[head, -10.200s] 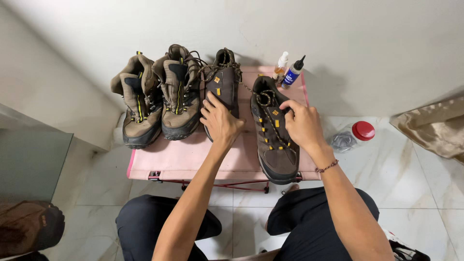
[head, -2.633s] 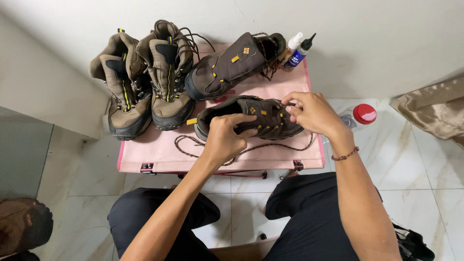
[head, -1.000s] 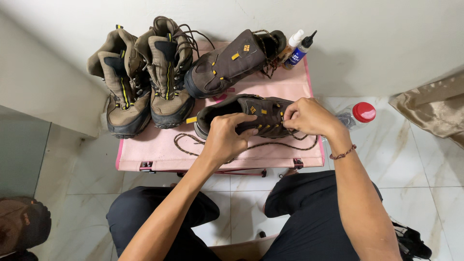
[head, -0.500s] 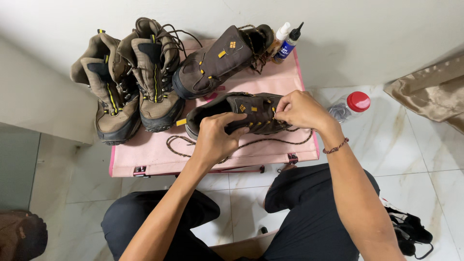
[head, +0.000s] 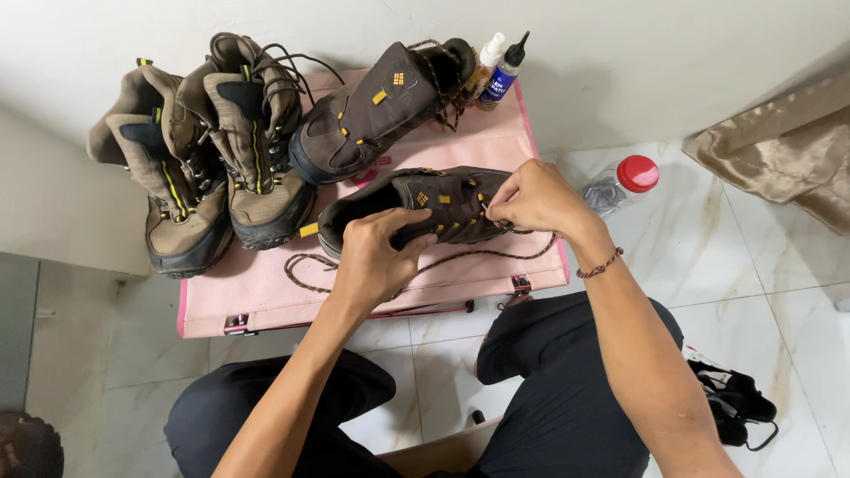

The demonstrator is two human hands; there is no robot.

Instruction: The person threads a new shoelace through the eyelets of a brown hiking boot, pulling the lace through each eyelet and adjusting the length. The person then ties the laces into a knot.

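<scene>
Dark brown boot with yellow eyelets and speckled brown lace; pink table; red-capped jar; white marbled floor.

Left hand grips dark boot; right hand pinches its lace

Left hand was curled in a grip, fingers forward; right hand pinched with fingertips, wrist bent inward.

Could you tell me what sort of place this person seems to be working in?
Probably a room at home, not a workshop: a marble-patterned tile floor, a plain white wall, and boots set on a low pink folding table, with one dark brown boot in hand.
</scene>
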